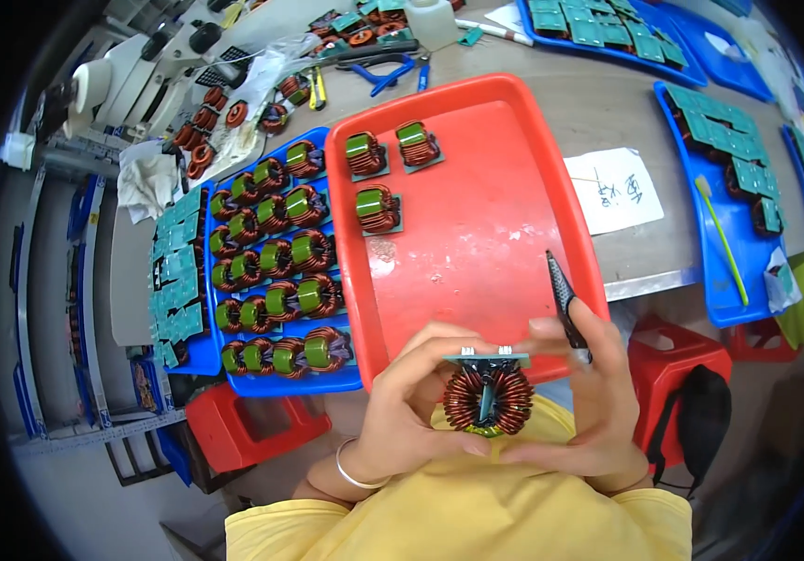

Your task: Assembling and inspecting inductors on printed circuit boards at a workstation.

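In front of my yellow shirt I hold a copper-wound toroidal coil (486, 400) mounted on a small green circuit board (488, 357). The board faces up and away from me, with white pins along its far edge. My left hand (404, 411) is closed round the coil's left side, thumb beneath. My right hand (603, 411) carries dark tweezers (565, 304) between its fingers, pointed end up and away; its lower fingers or thumb reach under the coil's right side. Just beyond lies a red tray (458, 243) with several similar coils (377, 208) at its far left.
Left of the red tray, a blue tray (346, 381) holds rows of coils, beside stacked green boards (177, 271). Blue-handled pliers (378, 75) and a microscope (121, 79) stand farther back. A paper (612, 192) lies right of the tray, near another blue tray (724, 304). Red stools (247, 430) flank me.
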Tool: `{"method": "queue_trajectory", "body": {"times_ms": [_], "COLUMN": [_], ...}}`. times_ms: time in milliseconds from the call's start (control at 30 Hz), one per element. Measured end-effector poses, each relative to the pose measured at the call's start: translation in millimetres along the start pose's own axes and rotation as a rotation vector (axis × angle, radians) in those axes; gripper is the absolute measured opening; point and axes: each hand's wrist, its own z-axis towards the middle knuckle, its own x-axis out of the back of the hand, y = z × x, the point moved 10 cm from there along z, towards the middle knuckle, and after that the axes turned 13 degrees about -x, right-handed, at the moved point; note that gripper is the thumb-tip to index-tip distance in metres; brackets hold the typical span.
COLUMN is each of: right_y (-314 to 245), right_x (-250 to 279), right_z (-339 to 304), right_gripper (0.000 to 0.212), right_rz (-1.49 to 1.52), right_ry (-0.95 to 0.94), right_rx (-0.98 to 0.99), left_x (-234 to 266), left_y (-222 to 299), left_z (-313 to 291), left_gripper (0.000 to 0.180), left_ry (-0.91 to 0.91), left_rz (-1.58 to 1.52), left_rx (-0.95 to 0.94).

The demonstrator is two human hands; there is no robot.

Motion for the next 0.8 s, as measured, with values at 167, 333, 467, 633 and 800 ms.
{"method": "queue_trajectory", "body": {"times_ms": [167,333,467,633,800], "right_y": [10,26,29,29,19], "right_x": [-5,-13,-13,37,112], "right_z": [8,18,21,16,-33], "right_gripper": [0.099,0.096,0.093,0.082,0.073], "right_rz": [0.262,0.347,0.349,0.193,0.205], "right_ry": [0.093,0.064,0.036,0.275,0.652], "right_rx": [0.018,-0.168,-0.174,-0.062,0.020], "left_x": [17,-6,-20,-10,36], "left_y": [24,63,61,52,2], "left_z": [-4,0,10,62,133], "left_gripper": [0.076,0.057,0.048,0.045,0.045], "left_ry": [0.082,-0.250,-0.419,-0.411,-0.168], "left_rz": [0.314,1.096,1.352,1.246,1.364], "left_rx": [-0.166,-0.373,-0.396,-0.382,-0.464]}}
